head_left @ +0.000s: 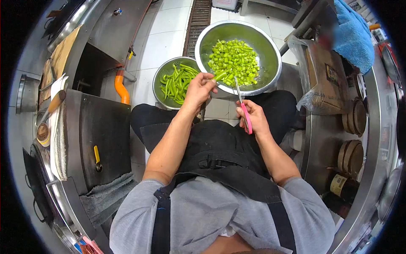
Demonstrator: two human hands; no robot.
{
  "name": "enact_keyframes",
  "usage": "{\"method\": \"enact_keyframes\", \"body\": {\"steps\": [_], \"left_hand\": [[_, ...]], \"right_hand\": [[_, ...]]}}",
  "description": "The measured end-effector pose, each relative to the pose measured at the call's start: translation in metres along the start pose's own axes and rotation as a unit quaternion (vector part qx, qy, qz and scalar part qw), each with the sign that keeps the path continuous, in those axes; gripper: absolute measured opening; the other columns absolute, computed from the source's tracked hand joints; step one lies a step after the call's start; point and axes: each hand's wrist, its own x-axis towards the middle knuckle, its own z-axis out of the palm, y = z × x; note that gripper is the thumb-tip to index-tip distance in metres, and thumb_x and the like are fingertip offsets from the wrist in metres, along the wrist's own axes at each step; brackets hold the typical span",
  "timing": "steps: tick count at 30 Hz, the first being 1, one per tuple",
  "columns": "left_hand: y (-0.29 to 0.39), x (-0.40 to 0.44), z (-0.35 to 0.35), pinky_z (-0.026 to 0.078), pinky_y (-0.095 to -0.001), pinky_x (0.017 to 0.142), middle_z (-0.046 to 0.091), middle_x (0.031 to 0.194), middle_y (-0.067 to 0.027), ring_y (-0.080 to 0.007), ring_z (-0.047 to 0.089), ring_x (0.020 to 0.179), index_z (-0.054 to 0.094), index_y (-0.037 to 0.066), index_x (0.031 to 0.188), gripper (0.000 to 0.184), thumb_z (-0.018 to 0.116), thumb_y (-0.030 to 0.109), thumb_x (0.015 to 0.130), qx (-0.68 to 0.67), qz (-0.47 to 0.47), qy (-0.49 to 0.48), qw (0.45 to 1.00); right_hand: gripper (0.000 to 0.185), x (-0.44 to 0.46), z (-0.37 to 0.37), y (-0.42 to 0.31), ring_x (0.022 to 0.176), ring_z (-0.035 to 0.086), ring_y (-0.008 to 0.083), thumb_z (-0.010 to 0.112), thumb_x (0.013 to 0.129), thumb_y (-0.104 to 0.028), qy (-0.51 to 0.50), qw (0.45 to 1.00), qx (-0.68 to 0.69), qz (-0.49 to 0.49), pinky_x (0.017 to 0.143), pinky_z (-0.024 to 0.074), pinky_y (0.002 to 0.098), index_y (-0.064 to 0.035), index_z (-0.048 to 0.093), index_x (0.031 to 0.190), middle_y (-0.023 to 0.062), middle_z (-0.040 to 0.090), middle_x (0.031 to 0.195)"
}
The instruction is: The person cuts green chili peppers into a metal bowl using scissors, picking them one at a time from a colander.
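Observation:
My left hand (200,89) is closed on a green chili pepper (220,76), whose end reaches over the near rim of a large steel bowl (270,76). Cut green pepper pieces (232,61) lie heaped in that bowl. In my right hand (255,116) is a pair of scissors (247,118) with pink handles, its blades pointing up toward the bowl, close to the pepper. To the left, beside my left hand, a smaller steel colander (159,91) holds whole long green peppers (179,84).
A steel cabinet with a yellow valve handle (97,154) and an orange pipe (122,87) stand at left. On the right are a plastic-wrapped cardboard box (323,80), a blue towel (353,38) and shelving with round wooden pieces (350,155). A floor drain grate (198,29) lies ahead.

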Motion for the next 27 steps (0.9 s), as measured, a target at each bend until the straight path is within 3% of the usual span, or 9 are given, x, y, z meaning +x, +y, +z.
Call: {"method": "enact_keyframes", "body": {"steps": [4,6,11,18,23,27], "left_hand": [[0.000,-0.004,0.009,0.036,-0.0199,0.047,0.063,0.079,-0.0041,-0.0072,0.058,0.064,0.055,-0.001,0.112,0.026,0.061,0.011,0.090,-0.004,0.006,-0.042,0.999],[0.001,-0.009,0.015,0.035,-0.0201,0.047,0.061,0.076,-0.0031,-0.0069,0.057,0.062,0.057,0.000,0.111,0.026,0.062,0.013,0.090,0.030,-0.015,-0.125,0.992],[-0.008,-0.004,0.013,0.033,-0.0197,0.046,0.060,0.072,-0.0008,-0.0059,0.053,0.057,0.058,0.001,0.111,0.027,0.064,0.015,0.089,0.026,0.011,-0.101,0.994],[-0.009,-0.002,0.007,0.035,-0.0197,0.047,0.061,0.073,-0.0016,-0.0062,0.053,0.058,0.055,0.001,0.113,0.029,0.063,0.013,0.089,0.036,0.011,-0.030,0.999],[-0.011,0.002,0.006,0.038,-0.0201,0.049,0.063,0.080,-0.0055,-0.0076,0.057,0.062,0.052,-0.001,0.116,0.030,0.061,0.010,0.089,0.002,0.017,0.015,1.000],[-0.010,-0.003,0.016,0.039,-0.0211,0.050,0.064,0.083,-0.0073,-0.0089,0.059,0.067,0.053,-0.003,0.115,0.029,0.061,0.007,0.089,0.032,0.022,-0.063,0.997]], "right_hand": [[0.040,0.002,0.007,0.004,0.054,0.058,0.0112,0.071,0.083,-0.016,-0.033,0.999,-0.018,-0.005,0.047,0.0452,0.0236,0.0021,0.056,0.116,0.0070,0.063,0.076],[0.041,0.010,0.013,0.004,0.061,0.061,0.0113,0.070,0.083,-0.014,-0.032,0.997,-0.009,-0.063,0.053,0.0474,0.0238,0.0019,0.056,0.118,0.0066,0.063,0.079],[0.036,0.010,0.014,-0.013,0.049,0.051,0.0082,0.072,0.083,-0.018,-0.009,1.000,0.008,-0.019,0.045,0.0391,0.0224,0.0015,0.060,0.111,0.0016,0.056,0.068],[0.037,0.004,0.007,-0.002,0.044,0.049,0.0090,0.071,0.083,-0.019,0.015,0.999,-0.029,0.015,0.039,0.0380,0.0240,0.0020,0.059,0.111,0.0034,0.057,0.066],[0.044,-0.004,0.005,0.005,0.055,0.057,0.0108,0.072,0.082,-0.017,-0.008,1.000,-0.020,-0.001,0.048,0.0453,0.0238,0.0020,0.056,0.118,0.0060,0.062,0.075],[0.048,0.006,0.010,0.012,0.068,0.062,0.0124,0.073,0.081,-0.014,-0.040,0.999,-0.008,-0.035,0.056,0.0489,0.0238,0.0021,0.053,0.122,0.0073,0.064,0.082]]}}
